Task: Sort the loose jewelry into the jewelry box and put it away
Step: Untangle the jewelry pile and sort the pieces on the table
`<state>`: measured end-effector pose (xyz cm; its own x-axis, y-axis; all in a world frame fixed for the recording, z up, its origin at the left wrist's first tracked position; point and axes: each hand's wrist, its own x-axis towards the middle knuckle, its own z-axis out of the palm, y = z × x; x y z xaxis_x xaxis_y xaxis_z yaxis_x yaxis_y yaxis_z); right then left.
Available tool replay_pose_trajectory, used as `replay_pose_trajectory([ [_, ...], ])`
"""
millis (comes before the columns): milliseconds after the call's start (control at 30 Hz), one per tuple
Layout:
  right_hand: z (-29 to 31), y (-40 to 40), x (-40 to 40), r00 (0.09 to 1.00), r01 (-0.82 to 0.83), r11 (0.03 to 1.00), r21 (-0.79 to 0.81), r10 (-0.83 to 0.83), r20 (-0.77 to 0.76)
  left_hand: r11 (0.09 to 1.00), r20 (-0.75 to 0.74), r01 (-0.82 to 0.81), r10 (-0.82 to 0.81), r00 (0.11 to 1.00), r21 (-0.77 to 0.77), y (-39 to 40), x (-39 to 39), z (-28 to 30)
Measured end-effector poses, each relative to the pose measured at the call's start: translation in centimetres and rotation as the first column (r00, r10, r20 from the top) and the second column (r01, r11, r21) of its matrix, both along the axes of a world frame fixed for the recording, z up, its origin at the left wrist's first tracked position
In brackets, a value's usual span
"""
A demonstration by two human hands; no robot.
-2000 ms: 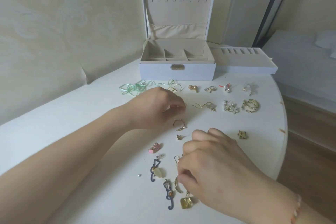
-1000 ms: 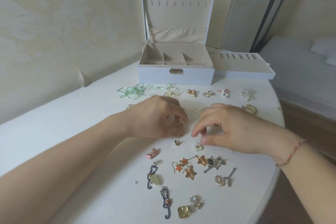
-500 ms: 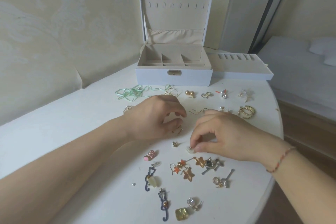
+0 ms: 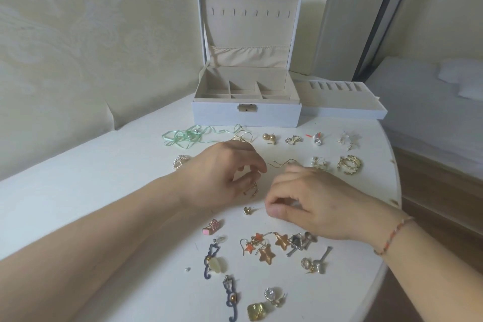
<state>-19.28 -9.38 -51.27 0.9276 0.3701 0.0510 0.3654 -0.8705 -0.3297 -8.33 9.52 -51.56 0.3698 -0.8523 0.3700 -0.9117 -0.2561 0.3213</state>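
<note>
A pale papered wall backs my white desk [image 4: 78, 191], where the jewelry box [image 4: 245, 115] stands open well beyond both hands, its tray [image 4: 342, 110] set just to its right. My left hand [image 4: 219, 178] curls its grip loosely over a gold hoop earring [image 4: 251, 189]; whether the fingers pinch it I cannot tell. My right hand [image 4: 311, 204] has thumb and forefinger pressed together, but what they hold is hidden. A small gold stud [image 4: 247, 210] lies just left of that grip. Star earrings [image 4: 264, 246] lie below the right hand, cat-shaped earrings [image 4: 211, 259] further down-left, a green ribbon [image 4: 183, 136] beyond the left hand.
</note>
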Motion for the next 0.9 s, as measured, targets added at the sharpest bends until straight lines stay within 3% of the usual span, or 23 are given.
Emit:
replay_pose_trajectory([
  [100,-0.1,-0.2,-0.1,0.998,0.057,0.998,0.029,-0.058,0.038,0.999,-0.109,-0.046,0.043,0.993,-0.024,0.0,-0.2,0.0],
  [167,0.0,-0.3,0.0,0.983,0.173,0.957,0.234,-0.184,0.027,0.995,-0.261,-0.085,0.07,0.963,-0.048,-0.2,-0.4,0.2],
  [267,0.5,-0.1,0.1,0.937,0.311,0.722,0.618,-0.344,-0.07,0.985,-0.622,-0.119,0.016,0.783,-0.124,-0.6,-0.9,1.1],
  [333,0.6,0.1,0.1,0.917,0.35,0.588,0.729,-0.372,-0.14,0.984,-0.726,-0.108,-0.03,0.687,-0.142,-0.8,-1.2,1.5],
  [467,1.0,1.0,-0.2,0.908,0.349,0.527,0.775,-0.395,-0.14,0.981,-0.79,-0.097,-0.076,0.609,-0.169,-1.0,-1.5,1.8],
  [633,1.0,2.0,-0.3,0.903,0.306,0.494,0.814,-0.421,-0.083,0.968,-0.788,-0.118,-0.106,0.607,-0.222,-0.9,-1.6,1.8],
  [733,1.4,0.8,-0.6,0.88,0.285,0.426,0.859,-0.47,-0.059,0.957,-0.782,-0.172,-0.08,0.618,-0.234,-0.5,-1.0,2.2],
  [800,2.0,-0.1,-1.3,0.848,0.28,0.494,0.823,-0.53,0.029,0.952,-0.804,-0.204,-0.067,0.591,-0.229,-0.1,-0.3,2.5],
  [900,2.7,1.2,-3.2,0.902,0.227,0.749,0.622,-0.403,0.156,0.943,-0.84,-0.24,-0.066,0.539,-0.229,0.1,0.2,2.5],
])
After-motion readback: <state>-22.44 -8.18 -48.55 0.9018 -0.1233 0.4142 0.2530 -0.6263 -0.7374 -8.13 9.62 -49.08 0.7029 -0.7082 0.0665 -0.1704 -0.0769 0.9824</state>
